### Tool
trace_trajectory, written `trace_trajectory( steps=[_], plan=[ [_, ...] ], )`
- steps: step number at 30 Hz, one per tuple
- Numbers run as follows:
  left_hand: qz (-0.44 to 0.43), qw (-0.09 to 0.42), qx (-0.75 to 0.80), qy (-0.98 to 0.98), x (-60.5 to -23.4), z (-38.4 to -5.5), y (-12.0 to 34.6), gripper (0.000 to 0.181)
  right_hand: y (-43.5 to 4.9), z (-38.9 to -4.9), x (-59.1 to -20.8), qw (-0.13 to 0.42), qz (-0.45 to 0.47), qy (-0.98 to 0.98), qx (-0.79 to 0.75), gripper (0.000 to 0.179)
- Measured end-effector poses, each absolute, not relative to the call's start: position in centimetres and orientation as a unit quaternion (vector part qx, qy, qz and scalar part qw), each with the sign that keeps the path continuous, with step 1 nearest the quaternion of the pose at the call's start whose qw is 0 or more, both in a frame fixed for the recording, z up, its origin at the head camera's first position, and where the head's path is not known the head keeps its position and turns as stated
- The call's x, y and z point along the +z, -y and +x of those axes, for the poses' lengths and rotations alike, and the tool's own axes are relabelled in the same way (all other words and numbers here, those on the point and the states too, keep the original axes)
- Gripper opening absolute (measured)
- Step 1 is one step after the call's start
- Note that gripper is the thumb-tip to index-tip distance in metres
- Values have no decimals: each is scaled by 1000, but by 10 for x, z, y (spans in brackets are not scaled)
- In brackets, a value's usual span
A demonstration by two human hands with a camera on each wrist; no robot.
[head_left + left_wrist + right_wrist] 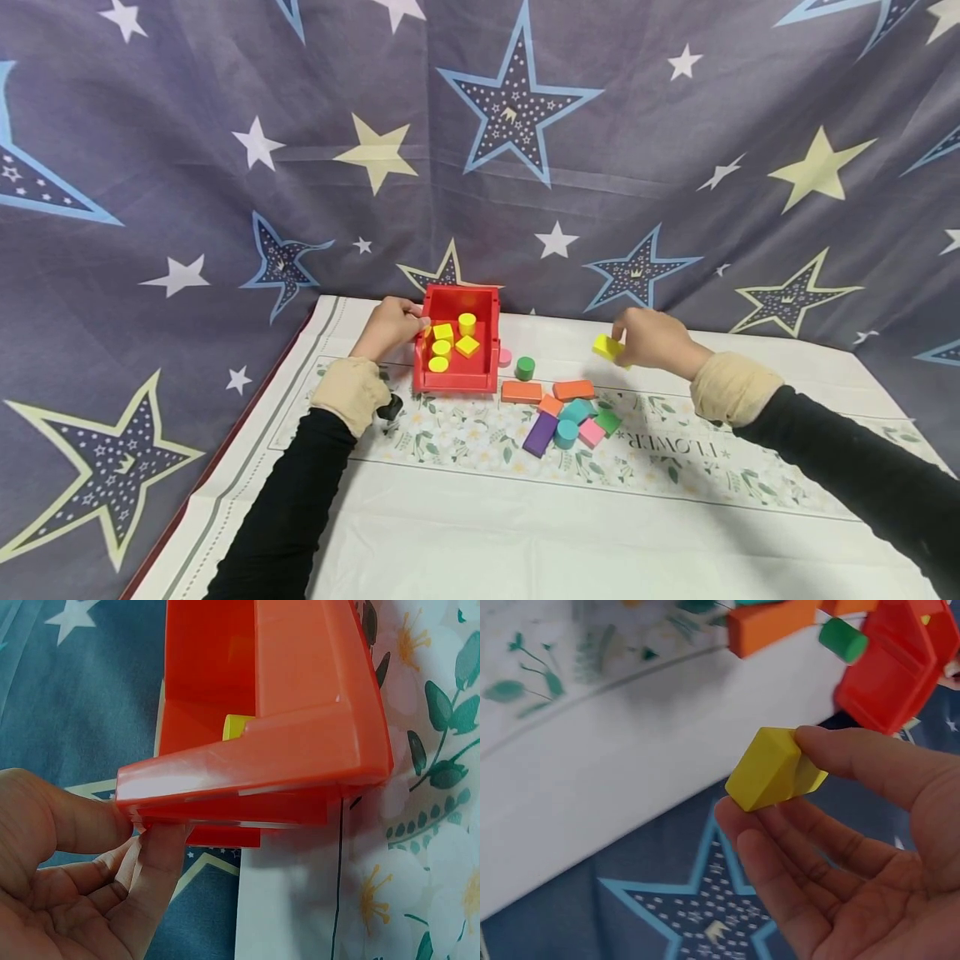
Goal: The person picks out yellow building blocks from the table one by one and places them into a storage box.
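At the left, my left hand grips the side wall of a red plastic bin. The left wrist view has the thumb on the wall's outer edge and the fingers underneath it. Inside the bin are several yellow blocks, some round and some square. To the right, my right hand pinches a yellow block between thumb and fingertips, above the back part of the table. That block has flat faces and angular edges; its far end is partly hidden by the thumb.
Several coloured blocks lie between bin and right hand: a green cylinder, orange blocks, a purple block, teal and pink ones. A small pink piece sits beside the bin. A star-patterned curtain hangs behind the table.
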State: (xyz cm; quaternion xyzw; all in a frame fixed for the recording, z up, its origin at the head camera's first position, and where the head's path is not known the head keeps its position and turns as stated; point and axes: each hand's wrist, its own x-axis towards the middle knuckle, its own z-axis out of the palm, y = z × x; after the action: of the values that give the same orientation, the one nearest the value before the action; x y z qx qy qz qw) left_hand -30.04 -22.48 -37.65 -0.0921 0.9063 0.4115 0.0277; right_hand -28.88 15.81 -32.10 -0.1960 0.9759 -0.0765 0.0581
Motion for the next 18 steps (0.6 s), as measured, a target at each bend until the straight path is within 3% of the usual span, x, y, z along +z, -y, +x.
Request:
trace_trajectory(
  steps=[18],
  plan=[
    [-87,25,411,-907,-375,-300,225,33,-115,-287,-271,4,-252,-966,-65,28]
  ],
)
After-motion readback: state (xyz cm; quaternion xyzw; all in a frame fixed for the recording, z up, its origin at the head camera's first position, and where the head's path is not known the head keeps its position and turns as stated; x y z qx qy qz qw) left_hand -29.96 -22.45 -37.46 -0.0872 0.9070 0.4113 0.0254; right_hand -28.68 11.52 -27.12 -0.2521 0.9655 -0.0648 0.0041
